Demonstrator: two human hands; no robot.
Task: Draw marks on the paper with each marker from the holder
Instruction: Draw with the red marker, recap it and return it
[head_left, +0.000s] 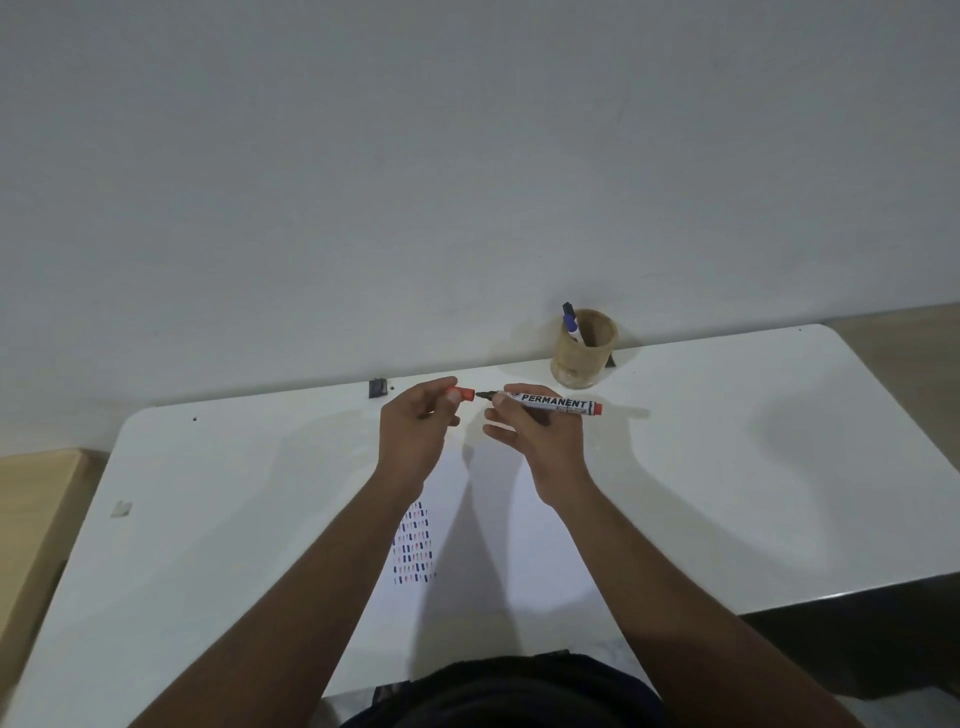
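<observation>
My right hand holds a white marker labelled PERMANENT, level above the table, its red end to the right and its dark tip bared to the left. My left hand pinches the marker's red cap just left of the tip, a small gap between them. Below my hands a white sheet of paper lies on the table, with rows of short blue and red marks on its left part. A round tan holder stands at the table's back edge with one blue-and-white marker in it.
The white table ends at a grey wall behind. A small dark clip sits at the back edge, another dark piece beside the holder. A scrap of tape lies at the left. Wooden floor shows past both sides.
</observation>
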